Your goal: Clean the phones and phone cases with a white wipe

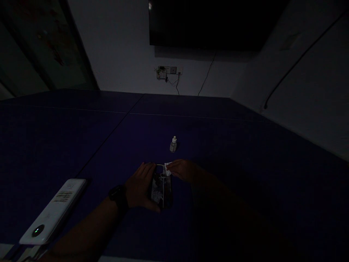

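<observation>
A dark phone case (163, 189) with a grey and white pattern lies on the blue-purple surface in front of me. Its camera cutout at the top shows the same purple as below it. My left hand (140, 185), a dark watch on its wrist, holds the case along its left side, fingers near the top and thumb near the bottom. My right hand (183, 169) pinches a folded white tissue (168, 171) against the case's upper right corner. Just beyond stands a small clear bottle (173, 145) with a white cap, upright and touched by neither hand.
A white power bank (54, 213) with a lit green display lies at the left, cables at its near end. The surface (218, 134) has seams and reaches back to a white wall with sockets (170, 70) and a dark television (212, 25). The room is dim.
</observation>
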Motion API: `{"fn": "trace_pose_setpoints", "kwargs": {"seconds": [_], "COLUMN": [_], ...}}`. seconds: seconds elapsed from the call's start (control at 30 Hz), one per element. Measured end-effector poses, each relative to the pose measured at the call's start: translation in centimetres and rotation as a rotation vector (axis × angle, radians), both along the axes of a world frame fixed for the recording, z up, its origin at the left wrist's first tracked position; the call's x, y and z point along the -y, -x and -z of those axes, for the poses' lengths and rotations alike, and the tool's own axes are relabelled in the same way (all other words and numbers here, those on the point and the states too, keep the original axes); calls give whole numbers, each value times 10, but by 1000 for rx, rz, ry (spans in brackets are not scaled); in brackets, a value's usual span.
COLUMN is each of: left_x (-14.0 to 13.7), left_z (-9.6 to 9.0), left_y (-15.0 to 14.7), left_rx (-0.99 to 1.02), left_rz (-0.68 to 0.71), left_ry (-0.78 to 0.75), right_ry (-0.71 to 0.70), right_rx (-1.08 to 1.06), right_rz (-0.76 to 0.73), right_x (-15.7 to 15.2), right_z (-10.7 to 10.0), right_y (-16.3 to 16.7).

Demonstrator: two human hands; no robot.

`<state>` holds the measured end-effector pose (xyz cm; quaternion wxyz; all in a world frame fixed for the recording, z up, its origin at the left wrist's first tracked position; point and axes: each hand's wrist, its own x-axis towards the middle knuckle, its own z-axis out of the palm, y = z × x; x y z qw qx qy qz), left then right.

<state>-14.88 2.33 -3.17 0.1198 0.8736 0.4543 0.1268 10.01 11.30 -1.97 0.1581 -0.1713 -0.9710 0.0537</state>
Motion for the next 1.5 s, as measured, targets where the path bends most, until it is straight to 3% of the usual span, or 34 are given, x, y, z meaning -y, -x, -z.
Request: {"fn": "trace_pose_setpoints", "kwargs": {"seconds": [0.27, 0.5, 0.63, 0.8, 0.97, 1.17, 1.37, 1.5], "left_x": [-1, 0, 1, 0, -1, 0, 0, 1], "left_z": [2, 0, 1, 4, 4, 3, 0, -2], "left_y": [1, 0, 0, 1, 2, 1, -1, 0], "left_rx": [13, -11, 11, 11, -3, 23, -4, 2], "left_rz": [16, 4, 10, 20, 29, 19, -1, 9], "left_ry": [-17, -8, -46, -52, -49, -35, 20, 1], "right_ry": [29, 25, 32, 13, 26, -1, 11, -3], "right_rx": [-18, -46, -24, -47, -28, -35, -1, -18], "right_rz": [-59, -11, -72, 20, -44, 58, -33, 32], "right_x": [3, -2, -1, 5, 5, 0, 0, -4], "right_z": [2, 7, 6, 3, 3, 10, 12, 12], "right_y": [0, -1, -2, 4, 4, 4, 2, 1]}}
